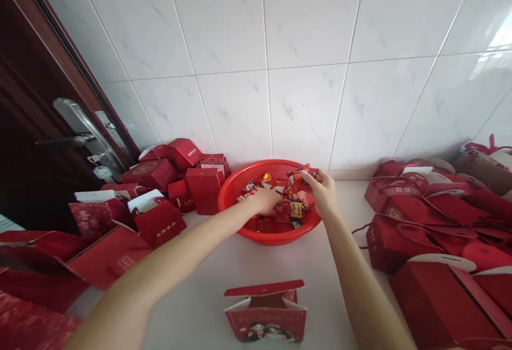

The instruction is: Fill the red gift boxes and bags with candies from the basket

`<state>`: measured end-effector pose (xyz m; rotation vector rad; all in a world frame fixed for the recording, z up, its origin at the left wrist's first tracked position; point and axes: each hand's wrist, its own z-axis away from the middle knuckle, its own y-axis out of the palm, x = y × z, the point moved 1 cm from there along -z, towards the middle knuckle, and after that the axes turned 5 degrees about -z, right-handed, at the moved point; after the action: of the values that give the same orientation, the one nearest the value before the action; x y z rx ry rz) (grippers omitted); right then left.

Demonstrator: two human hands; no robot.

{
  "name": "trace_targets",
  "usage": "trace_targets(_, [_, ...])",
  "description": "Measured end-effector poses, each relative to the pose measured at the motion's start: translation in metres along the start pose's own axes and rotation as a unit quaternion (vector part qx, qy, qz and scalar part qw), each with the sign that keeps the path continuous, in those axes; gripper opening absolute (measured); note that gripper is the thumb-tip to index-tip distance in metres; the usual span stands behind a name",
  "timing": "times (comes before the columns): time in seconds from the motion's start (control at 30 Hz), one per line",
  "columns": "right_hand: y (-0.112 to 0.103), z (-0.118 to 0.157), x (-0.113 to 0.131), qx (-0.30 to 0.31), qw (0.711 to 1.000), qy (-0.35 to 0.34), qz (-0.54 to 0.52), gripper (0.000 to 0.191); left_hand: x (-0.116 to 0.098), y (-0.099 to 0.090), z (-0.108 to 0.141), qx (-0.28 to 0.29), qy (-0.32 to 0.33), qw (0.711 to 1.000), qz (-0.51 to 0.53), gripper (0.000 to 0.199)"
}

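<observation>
A red plastic basket stands against the tiled wall and holds wrapped candies, among them a yellow-and-black one. My left hand reaches into the basket among the candies; its fingers point down and what they touch is hidden. Over the basket's right side, my right hand grips a red candy packet between thumb and fingers. Nearer to me, a small red box with a printed picture on its front stands upright with its top open.
Many red gift boxes crowd the left side, some with open flaps. More red boxes are piled on the right. A dark door with a metal handle is at the left.
</observation>
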<state>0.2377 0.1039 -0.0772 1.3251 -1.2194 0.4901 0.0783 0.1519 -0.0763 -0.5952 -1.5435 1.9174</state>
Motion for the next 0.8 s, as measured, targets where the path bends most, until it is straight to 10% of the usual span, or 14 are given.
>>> trace_targets(0.8, [0.003, 0.002, 0.001, 0.000, 1.000, 0.004, 0.008, 0.038, 0.039, -0.003, -0.001, -0.096, -0.087, 0.977, 0.172, 0.020])
